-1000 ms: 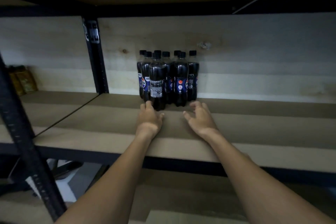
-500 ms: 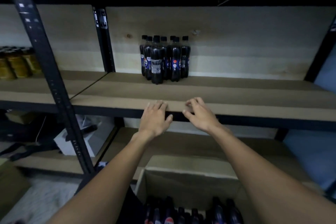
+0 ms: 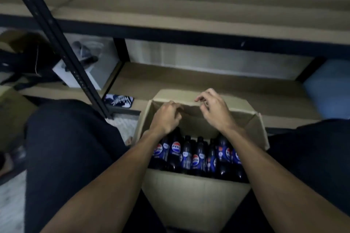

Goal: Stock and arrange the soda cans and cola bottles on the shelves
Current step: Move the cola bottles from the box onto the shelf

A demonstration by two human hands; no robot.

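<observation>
Overall light: dim, cool and underexposed.
Brightest area: the pale back wall below the tan wooden shelf board; light seemed to fall from above.
Shadows: the dark plastic cola bottles sat in deep shade inside the open brown cardboard box; the dark trouser leg lost all detail.
Glare: only faint glints on the bottle shoulders.
Blur: motion smeared the fingers of the left hand and right hand.
Distortion: the black metal upright leaned steeply, and the shelf edges bowed.
Edges: the soft blue shape was out of focus.
</observation>
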